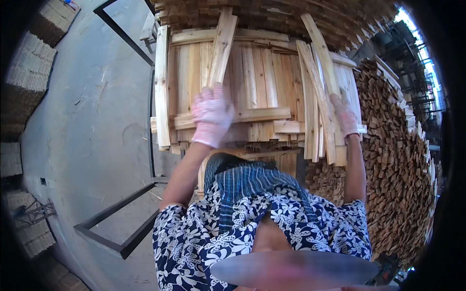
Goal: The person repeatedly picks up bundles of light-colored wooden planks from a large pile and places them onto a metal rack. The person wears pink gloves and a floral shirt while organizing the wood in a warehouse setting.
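Both my hands wear pale pinkish work gloves. My left hand (212, 116), slightly blurred, closes over the near end of a pair of wooden slats (223, 48) that slant away over a bed of boards. At the right, my right hand (345, 115) is closed at the near end of another wooden slat (320, 51), which points up and left. Beneath lie upright boards (262, 77) side by side, with a crosswise strip (262, 114) near me and another crosswise strip (194, 36) at the far side. Several loose slats (320, 106) lie lengthwise left of my right hand.
A large stack of wood pieces (398, 169) rises at the right, and another stack (272, 14) stands beyond the boards. A dark metal frame (104, 237) is on the grey floor (92, 121) at the left. Bundled wood stacks (31, 63) line the far left.
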Motion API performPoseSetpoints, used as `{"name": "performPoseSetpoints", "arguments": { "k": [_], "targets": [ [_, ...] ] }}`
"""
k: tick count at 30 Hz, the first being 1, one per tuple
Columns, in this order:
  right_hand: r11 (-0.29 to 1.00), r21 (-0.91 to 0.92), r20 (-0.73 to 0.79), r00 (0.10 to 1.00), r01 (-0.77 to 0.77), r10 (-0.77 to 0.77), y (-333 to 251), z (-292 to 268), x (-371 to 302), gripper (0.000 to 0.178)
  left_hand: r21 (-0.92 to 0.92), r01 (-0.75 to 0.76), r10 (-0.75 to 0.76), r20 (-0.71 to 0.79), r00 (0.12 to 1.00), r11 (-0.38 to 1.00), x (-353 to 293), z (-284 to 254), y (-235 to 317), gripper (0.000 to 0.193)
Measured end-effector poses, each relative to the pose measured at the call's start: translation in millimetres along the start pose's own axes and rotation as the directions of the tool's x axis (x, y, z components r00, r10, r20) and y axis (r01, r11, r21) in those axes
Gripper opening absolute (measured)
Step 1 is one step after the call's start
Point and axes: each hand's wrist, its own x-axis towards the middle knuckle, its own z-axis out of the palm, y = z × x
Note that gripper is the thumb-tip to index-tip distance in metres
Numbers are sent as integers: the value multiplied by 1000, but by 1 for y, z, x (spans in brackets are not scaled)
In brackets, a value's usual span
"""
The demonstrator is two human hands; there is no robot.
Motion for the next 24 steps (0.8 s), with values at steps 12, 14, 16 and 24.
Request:
{"name": "performPoseSetpoints", "arguments": {
  "k": [12,14,16,24],
  "targets": [
    [785,-554,-207,867,278,-453,-115,200,-31,77,-590,79,-35,86,996,804,24,-2,-72,77],
    [665,-667,-250,740,336,-624,-118,194,-39,77,-531,116,-74,100,992,839,9,-2,-80,69],
    [752,-502,-70,846,427,-528,-154,194,-46,78,-379,171,-120,154,981,910,2,-1,-78,73],
    [987,-86,169,979,133,-117,-256,280,-20,106,-99,167,-162,60,985,981,4,29,-46,65]
  ]
}}
